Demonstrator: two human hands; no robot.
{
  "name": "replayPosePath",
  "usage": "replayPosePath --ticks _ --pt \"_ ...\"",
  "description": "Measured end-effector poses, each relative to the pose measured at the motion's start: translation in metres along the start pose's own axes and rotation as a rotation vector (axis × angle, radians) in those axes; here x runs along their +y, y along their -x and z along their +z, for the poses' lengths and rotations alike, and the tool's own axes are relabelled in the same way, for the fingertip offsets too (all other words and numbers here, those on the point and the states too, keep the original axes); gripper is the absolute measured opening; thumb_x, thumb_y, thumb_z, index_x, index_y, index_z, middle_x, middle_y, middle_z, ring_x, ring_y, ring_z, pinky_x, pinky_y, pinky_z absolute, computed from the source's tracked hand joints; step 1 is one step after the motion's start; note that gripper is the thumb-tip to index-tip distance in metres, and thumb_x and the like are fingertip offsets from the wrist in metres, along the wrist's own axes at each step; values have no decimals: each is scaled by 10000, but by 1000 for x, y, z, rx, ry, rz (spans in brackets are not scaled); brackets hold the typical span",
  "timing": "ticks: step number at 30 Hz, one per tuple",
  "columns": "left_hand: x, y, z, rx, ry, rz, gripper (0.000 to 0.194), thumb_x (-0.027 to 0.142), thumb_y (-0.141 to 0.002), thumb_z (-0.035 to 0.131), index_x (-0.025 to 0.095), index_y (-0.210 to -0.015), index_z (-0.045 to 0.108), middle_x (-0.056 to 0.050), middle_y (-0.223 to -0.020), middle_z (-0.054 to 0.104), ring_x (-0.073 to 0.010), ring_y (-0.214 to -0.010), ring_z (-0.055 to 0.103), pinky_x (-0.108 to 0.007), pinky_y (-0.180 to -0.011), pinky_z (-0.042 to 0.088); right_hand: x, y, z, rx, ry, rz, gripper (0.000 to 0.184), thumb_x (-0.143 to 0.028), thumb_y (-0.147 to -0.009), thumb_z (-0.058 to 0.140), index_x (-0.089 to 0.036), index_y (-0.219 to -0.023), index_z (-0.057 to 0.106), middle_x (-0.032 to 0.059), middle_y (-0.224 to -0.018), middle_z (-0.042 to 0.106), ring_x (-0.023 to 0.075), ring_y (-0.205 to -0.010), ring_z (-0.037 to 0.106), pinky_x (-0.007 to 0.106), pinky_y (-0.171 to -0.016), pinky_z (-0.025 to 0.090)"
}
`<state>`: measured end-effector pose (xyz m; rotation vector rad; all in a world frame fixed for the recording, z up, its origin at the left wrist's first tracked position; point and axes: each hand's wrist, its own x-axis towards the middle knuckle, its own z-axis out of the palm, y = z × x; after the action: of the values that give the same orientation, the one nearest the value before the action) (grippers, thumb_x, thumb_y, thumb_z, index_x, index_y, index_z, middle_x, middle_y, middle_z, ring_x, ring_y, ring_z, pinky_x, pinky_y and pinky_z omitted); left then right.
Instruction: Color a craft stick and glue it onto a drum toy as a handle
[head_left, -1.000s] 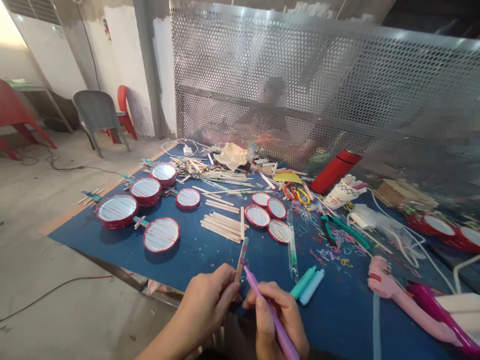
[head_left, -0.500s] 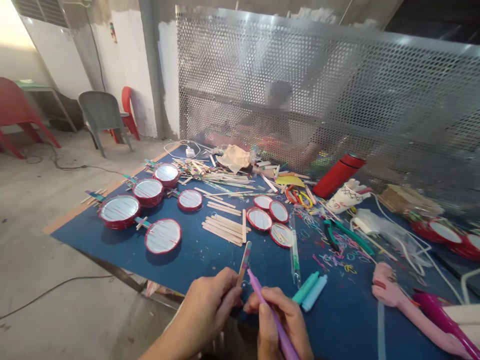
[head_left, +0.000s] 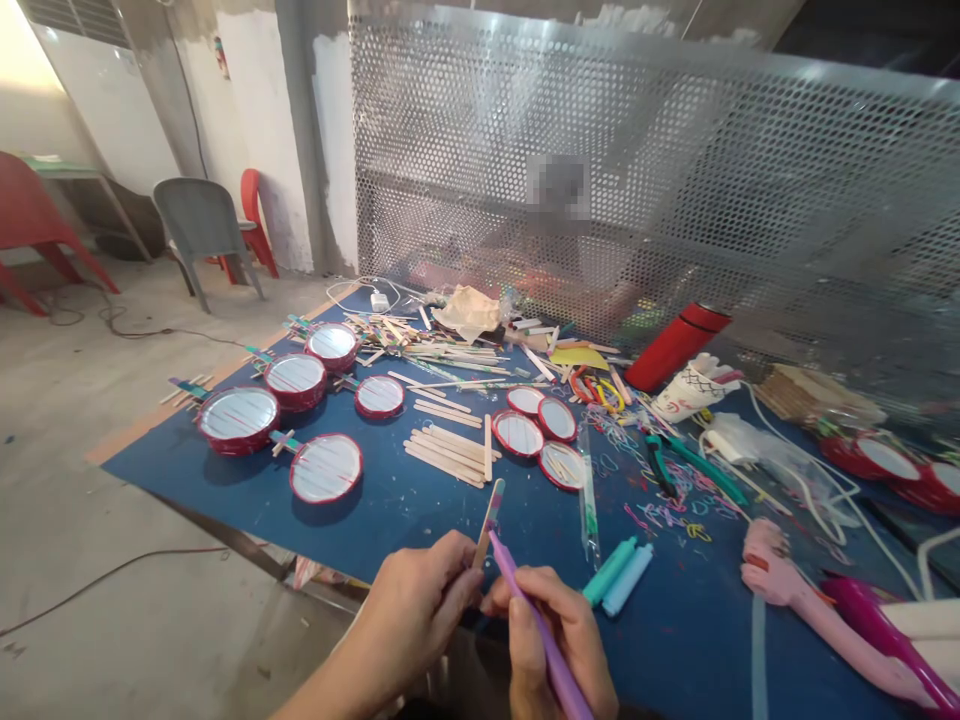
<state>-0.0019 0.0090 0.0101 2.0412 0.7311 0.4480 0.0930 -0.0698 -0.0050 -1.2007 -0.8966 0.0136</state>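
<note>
Between the thumb and fingers of my left hand a wooden craft stick stands tilted up, its upper part coloured in teal and purple. My right hand grips a purple marker, whose tip meets the stick about halfway up. Just right of that hand lie a green marker and a light blue one. Plain craft sticks are laid out in rows beyond my hands, with one set crosswise at their right end.
Red-rimmed banjo-like instruments with stick necks stand on the left. Round red-rimmed pieces sit mid-table. Rubber bands, green-handled pliers, a red bottle and a pink glue gun-like tool crowd the right. A perforated metal panel borders the back.
The marker tip has shifted slightly left and up along the stick, and more purple shows there. Both hands stay nearly in place, the right one moving a little left.
</note>
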Motion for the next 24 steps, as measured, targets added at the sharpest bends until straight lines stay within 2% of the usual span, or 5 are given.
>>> replayPosePath --ticks 3,8,13,18,24 --pt "-2 0 1 -5 6 1 189 257 -945 380 210 -802 495 -5 -720 648 -154 -631 625 -199 -582 393 -1 1 0 4 10 29 122 -126 -883 527 -179 -974 589 -24 -711 581 107 -624 566 247 -573 472" --pt "-2 0 0 -7 0 -8 192 256 -944 390 212 -783 486 14 -699 622 -134 -591 596 -192 -555 360 1 0 -1 0 -2 -30 110 -157 -892 517 -181 -980 580 -23 -689 586 113 -598 568 245 -535 475" --pt "-2 1 0 -2 -6 -1 188 255 -942 394 216 -774 469 27 -685 599 -124 -581 567 -192 -545 335 -1 0 2 21 32 27 107 -145 -881 537 -179 -966 594 -11 -722 589 119 -626 574 261 -567 485" --pt "-3 1 1 -13 3 -13 177 252 -943 396 218 -790 479 27 -689 611 -125 -582 573 -192 -541 333 2 -2 0 9 -12 -49 123 -146 -885 523 -184 -983 585 -31 -685 593 103 -597 568 232 -548 473" --pt "-4 1 2 4 -11 14 187 256 -948 392 218 -783 473 24 -686 593 -129 -593 561 -198 -555 336 -2 1 2 -4 -14 29 148 -120 -885 519 -187 -1001 580 -21 -729 589 112 -636 574 256 -572 490"
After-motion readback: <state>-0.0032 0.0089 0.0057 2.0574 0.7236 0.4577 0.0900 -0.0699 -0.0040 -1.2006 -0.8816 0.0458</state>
